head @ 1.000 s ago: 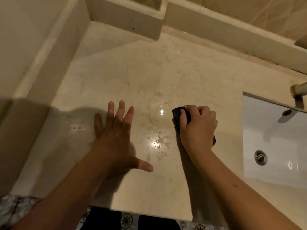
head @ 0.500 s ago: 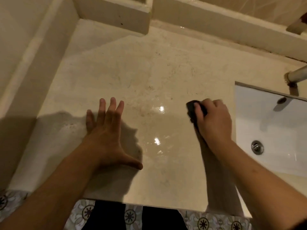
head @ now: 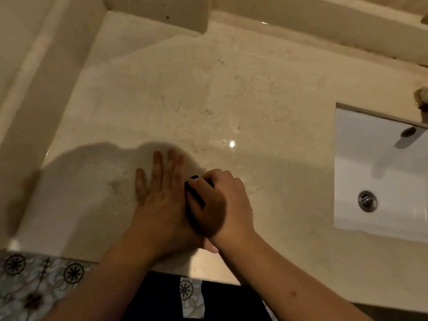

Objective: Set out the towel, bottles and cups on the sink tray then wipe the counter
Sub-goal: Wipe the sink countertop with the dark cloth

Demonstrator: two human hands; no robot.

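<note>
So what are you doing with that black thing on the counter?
A person is wiping the stone counter. The right hand grips a dark cloth and presses it on the surface, right beside the left hand, which lies flat with fingers spread. The white sink is off to the right.

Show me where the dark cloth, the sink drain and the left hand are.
dark cloth [head: 195,188]: head view, visible edge by the right hand's fingers.
sink drain [head: 367,201]: head view, middle of the metal plug.
left hand [head: 162,200]: head view, back of the hand.
</note>
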